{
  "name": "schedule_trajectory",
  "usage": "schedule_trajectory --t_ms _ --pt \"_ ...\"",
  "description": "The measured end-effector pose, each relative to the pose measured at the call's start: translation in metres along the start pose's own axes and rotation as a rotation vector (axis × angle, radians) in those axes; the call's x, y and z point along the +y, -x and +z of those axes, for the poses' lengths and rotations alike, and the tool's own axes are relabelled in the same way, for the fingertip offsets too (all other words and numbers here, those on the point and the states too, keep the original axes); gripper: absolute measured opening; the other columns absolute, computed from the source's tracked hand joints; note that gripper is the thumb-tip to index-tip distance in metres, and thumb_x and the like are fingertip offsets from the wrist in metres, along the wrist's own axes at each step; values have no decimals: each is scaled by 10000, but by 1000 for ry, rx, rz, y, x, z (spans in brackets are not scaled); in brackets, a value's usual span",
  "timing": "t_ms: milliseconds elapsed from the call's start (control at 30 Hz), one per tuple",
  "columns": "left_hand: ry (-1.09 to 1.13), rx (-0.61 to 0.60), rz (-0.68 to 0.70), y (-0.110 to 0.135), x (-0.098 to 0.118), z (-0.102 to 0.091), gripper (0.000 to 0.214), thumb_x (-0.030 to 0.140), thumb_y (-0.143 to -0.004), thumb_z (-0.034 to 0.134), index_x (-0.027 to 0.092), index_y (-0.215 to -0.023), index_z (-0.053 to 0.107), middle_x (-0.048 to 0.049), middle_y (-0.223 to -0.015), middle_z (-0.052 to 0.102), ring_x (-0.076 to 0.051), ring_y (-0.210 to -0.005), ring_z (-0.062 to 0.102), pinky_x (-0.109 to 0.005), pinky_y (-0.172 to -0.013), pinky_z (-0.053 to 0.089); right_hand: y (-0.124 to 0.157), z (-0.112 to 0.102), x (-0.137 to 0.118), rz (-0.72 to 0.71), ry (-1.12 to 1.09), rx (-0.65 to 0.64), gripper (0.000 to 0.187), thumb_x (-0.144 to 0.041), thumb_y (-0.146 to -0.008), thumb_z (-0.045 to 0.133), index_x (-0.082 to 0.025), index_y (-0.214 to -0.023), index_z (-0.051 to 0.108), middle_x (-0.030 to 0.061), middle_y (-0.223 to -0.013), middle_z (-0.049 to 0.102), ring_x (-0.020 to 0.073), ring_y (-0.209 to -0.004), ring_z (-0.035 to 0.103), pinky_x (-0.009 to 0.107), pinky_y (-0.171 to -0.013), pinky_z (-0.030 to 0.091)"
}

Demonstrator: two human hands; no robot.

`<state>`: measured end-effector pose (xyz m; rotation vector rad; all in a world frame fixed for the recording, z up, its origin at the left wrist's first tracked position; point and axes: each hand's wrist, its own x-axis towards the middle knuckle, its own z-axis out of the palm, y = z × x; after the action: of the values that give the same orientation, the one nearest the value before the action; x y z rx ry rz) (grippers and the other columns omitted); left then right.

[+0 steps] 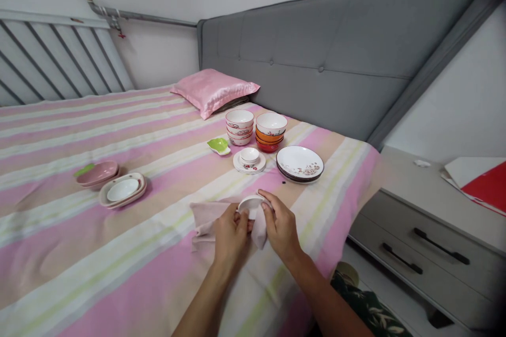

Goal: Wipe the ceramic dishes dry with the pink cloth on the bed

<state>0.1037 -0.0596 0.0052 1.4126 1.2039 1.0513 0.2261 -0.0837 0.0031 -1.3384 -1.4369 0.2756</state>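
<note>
In my head view, my left hand point(232, 229) grips a small white dish point(249, 203) just above the striped bed point(138, 274), and my right hand point(282, 226) pinches a pale cloth point(259, 229) against its rim. I judge this piece unfinished. Beyond stand stacked bowls point(240, 129) and plates point(299, 161); which are done, I cannot tell.
</note>
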Motion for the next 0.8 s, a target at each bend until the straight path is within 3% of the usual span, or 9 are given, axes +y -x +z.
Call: schedule_trajectory --t_ms 133,300,533,800 --pt "92 0 3 2 2 5 233 376 -778 555 160 -860 588 -8 -612 612 -143 -554 577 -238 -542 437 1 -2 1 -76 106 8 346 -171 -896 326 -176 -1169 539 87 -1105 624 175 -1047 569 318 -904 456" --pt "351 -23 -108 2 -1 12 235 366 -734 622 152 -766 531 58 -507 496 -74 -434 458 -181 -450 353 2 0 0 -82 160 21 341 -170 -894 300 -174 -1144 531 85 -1087 634 176 -1020 589 301 -867 465" --pt "563 -68 -230 6 -6 24 287 352 -706 666 144 -864 547 69 -495 489 -43 -402 430 -155 -434 329 3 2 -4 77 199 48 309 -265 -914 302 -165 -1083 540 82 -946 668 193 -852 632 277 -715 470" --pt "587 -72 -221 8 0 25 263 367 -700 676 155 -782 542 60 -505 482 -52 -439 433 -165 -456 340 5 8 -8 200 189 3 375 -331 -916 274 -121 -1051 553 94 -808 670 198 -696 619 260 -593 425"
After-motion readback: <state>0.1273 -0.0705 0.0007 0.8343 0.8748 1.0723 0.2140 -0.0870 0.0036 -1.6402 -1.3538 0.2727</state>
